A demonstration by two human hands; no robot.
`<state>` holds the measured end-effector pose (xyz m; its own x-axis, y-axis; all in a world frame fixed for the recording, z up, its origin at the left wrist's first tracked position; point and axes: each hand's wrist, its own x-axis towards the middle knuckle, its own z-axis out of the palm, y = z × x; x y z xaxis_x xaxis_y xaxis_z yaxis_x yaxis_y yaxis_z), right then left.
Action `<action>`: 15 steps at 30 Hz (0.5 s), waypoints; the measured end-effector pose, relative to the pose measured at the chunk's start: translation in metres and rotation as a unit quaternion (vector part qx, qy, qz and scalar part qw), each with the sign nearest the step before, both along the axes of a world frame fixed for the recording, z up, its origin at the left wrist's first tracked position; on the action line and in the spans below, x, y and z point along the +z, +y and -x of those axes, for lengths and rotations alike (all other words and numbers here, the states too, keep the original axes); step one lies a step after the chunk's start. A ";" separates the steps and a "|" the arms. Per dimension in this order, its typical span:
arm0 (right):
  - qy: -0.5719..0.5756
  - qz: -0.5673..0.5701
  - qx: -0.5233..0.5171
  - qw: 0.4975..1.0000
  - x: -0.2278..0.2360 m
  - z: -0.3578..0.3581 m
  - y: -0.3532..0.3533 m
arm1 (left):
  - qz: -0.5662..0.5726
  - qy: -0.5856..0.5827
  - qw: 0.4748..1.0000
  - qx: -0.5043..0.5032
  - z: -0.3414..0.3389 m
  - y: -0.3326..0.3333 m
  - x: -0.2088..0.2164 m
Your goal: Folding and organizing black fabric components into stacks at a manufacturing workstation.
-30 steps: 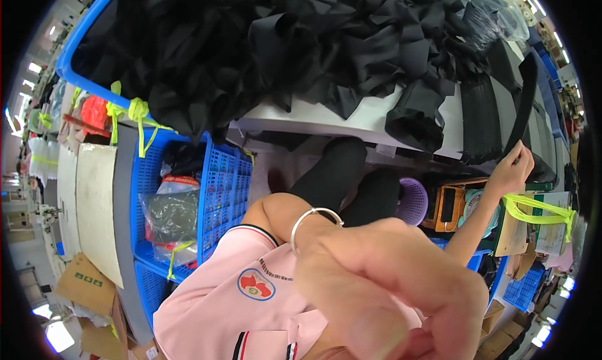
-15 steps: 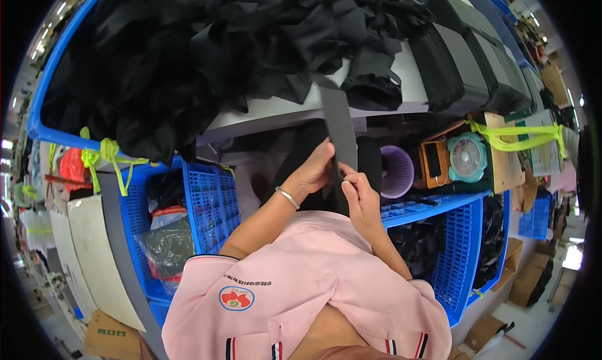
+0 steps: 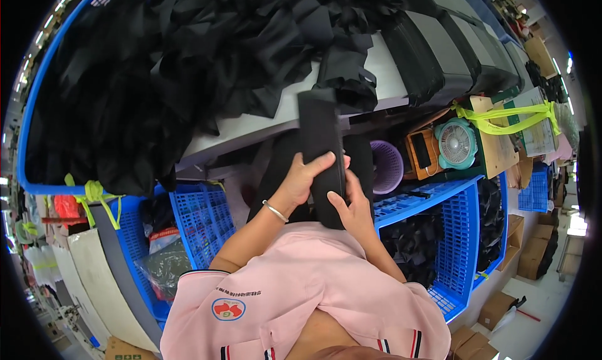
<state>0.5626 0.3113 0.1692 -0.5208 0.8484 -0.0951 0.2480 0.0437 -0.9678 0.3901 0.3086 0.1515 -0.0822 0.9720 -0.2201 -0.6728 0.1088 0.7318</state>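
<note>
"Where is the black strip (image 3: 318, 128)?"

"It's between the two hands, above the person's dark legs (image 3: 271, 172). It points away from the pink shirt (image 3: 295, 260). In this view its far end, a bit blurry, covers some of the near edge of the table (image 3: 387, 75). I can't tell if it touches there."

"What is the left hand (image 3: 302, 179) doing?"

"It holds the strip from the left side. Its thumb lies flat on top, and most of its fingers are hidden, so the grip is narrow."

"And the right hand (image 3: 355, 211)?"

"That one is lower down, at the right side. It pinches the strip, thumb on top and pointing finger along the side. It's narrow too, and the two hands are near each other."

"What's on the table?"

"A big heap of black cloth (image 3: 232, 46). Some of it hangs over the near edge at the left. Black stacks (image 3: 429, 56) sit by the right end. A purple basket (image 3: 387, 166) is below the near edge."
</note>
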 end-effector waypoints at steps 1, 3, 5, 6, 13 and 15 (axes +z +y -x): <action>0.032 0.048 -0.007 0.998 -0.005 -0.002 0.003 | -0.007 0.041 0.999 -0.021 -0.002 0.001 0.010; 0.067 0.095 -0.013 0.993 -0.011 -0.010 0.012 | -0.037 0.135 0.987 0.083 -0.002 0.025 -0.004; 0.080 0.118 -0.051 0.988 -0.009 -0.019 0.022 | -0.037 0.381 0.908 0.169 0.015 0.044 -0.011; 0.082 0.113 -0.055 0.989 -0.014 -0.025 0.027 | -0.017 0.494 0.845 0.205 0.020 0.059 -0.016; -0.002 -0.021 -0.091 0.996 -0.022 -0.019 0.064 | -0.117 0.618 0.729 0.272 0.051 0.141 -0.044; -0.118 -0.187 -0.102 0.970 -0.027 -0.013 0.071 | -0.146 0.613 0.733 0.254 0.050 0.146 -0.036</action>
<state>0.5756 0.3822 0.1424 -0.3393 0.9297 0.1434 0.5007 0.3075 -0.8092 0.3398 0.4546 0.1154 -0.4116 0.7387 0.5338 0.6119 -0.2101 0.7625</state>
